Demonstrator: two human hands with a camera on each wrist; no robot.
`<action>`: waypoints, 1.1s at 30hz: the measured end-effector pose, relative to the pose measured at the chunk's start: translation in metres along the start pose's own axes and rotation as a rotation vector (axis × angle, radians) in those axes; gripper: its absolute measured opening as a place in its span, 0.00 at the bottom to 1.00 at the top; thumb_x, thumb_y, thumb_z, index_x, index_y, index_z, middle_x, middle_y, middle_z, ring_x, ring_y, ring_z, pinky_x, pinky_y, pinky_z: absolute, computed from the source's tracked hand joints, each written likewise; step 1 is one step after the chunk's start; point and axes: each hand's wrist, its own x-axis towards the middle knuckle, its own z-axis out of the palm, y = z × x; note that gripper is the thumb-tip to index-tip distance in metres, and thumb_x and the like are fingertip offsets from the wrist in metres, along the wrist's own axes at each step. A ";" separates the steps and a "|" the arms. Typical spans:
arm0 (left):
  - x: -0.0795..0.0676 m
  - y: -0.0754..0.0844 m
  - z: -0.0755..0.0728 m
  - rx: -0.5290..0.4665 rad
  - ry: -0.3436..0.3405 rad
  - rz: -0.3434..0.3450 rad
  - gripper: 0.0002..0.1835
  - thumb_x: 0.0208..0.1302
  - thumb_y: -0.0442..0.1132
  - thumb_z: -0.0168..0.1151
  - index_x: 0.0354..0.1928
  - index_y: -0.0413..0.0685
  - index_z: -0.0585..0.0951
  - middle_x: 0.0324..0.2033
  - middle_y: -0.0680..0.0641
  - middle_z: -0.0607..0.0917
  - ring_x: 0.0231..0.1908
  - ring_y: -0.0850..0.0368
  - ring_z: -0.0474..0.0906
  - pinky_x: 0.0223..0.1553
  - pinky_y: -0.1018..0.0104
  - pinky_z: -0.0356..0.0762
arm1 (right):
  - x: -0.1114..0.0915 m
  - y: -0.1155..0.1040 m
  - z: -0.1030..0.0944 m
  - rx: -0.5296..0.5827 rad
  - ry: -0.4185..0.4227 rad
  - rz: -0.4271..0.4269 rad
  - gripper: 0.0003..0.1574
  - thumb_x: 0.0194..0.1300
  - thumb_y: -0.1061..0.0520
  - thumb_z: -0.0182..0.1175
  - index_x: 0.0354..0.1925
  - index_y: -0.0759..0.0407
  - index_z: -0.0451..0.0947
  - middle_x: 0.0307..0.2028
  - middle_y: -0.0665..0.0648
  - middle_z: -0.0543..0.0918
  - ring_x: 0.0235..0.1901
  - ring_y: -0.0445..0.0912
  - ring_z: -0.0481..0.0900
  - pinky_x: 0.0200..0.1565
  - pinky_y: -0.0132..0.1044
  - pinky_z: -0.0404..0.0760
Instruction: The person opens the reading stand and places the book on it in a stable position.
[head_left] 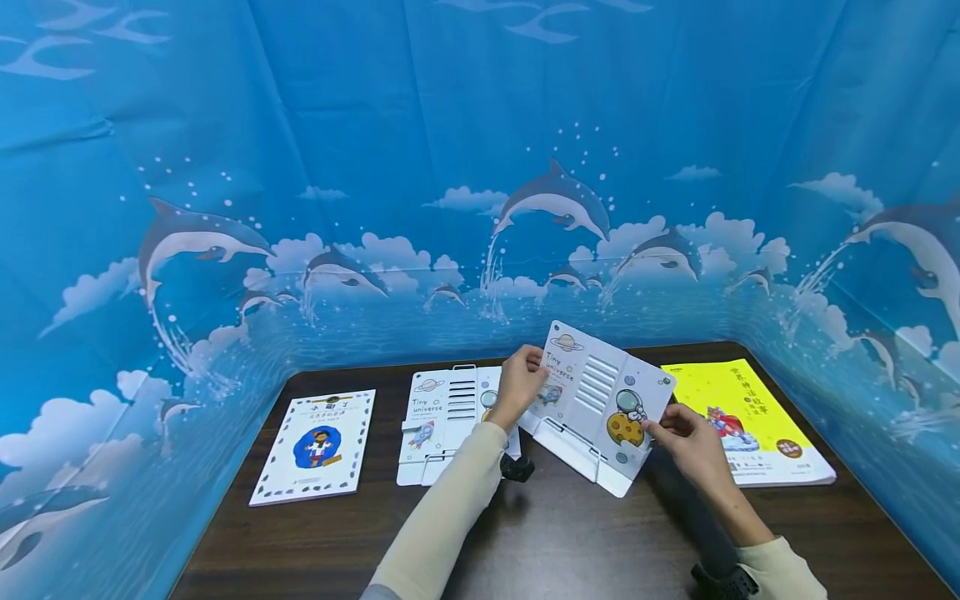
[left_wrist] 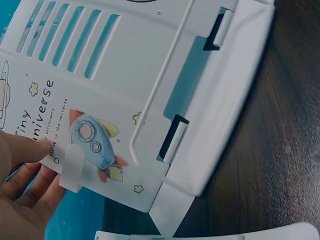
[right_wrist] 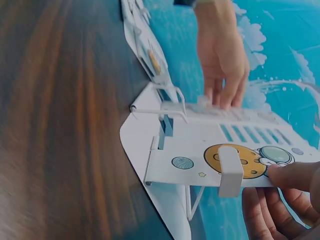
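Observation:
A white book stand (head_left: 576, 379) printed with "Tiny universe", a planet, a rocket and an astronaut is tilted up above the table. My left hand (head_left: 521, 387) pinches its left edge, thumb on the printed face beside a white clip (left_wrist: 73, 167). On the opposite edge, my right hand (head_left: 692, 448) pinches the panel, thumb on top near the yellow moon print (right_wrist: 212, 157). A wire support (right_wrist: 186, 205) shows below the panel in the right wrist view. Left of it a second, matching book stand (head_left: 442, 437) lies on the table, partly hidden by my left arm.
At the left of the dark wooden table (head_left: 577, 542) lies a white book (head_left: 352, 417) with a blue round picture. A yellow book (head_left: 750, 387) lies at the right, beside my right hand. Behind the table hangs a blue dolphin-patterned curtain (head_left: 420, 158).

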 end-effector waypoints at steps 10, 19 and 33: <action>-0.002 -0.007 -0.007 -0.029 0.075 -0.034 0.12 0.71 0.32 0.70 0.53 0.41 0.83 0.44 0.44 0.87 0.43 0.56 0.84 0.46 0.63 0.85 | 0.041 -0.002 -0.001 -0.081 0.072 -0.047 0.26 0.74 0.54 0.69 0.61 0.70 0.78 0.52 0.72 0.85 0.47 0.58 0.84 0.40 0.23 0.80; -0.002 -0.012 -0.007 -0.056 0.105 -0.032 0.11 0.69 0.31 0.71 0.50 0.39 0.82 0.42 0.43 0.88 0.41 0.56 0.84 0.43 0.65 0.85 | 0.081 -0.004 0.003 -0.117 0.128 -0.058 0.24 0.76 0.54 0.67 0.61 0.68 0.79 0.52 0.72 0.86 0.47 0.60 0.83 0.38 0.25 0.78; -0.002 -0.011 -0.004 -0.038 0.138 -0.042 0.10 0.70 0.31 0.70 0.49 0.39 0.81 0.41 0.43 0.87 0.40 0.55 0.84 0.41 0.65 0.84 | 0.113 -0.008 0.008 -0.106 0.109 -0.044 0.26 0.77 0.54 0.65 0.64 0.69 0.78 0.54 0.72 0.85 0.50 0.61 0.83 0.50 0.39 0.86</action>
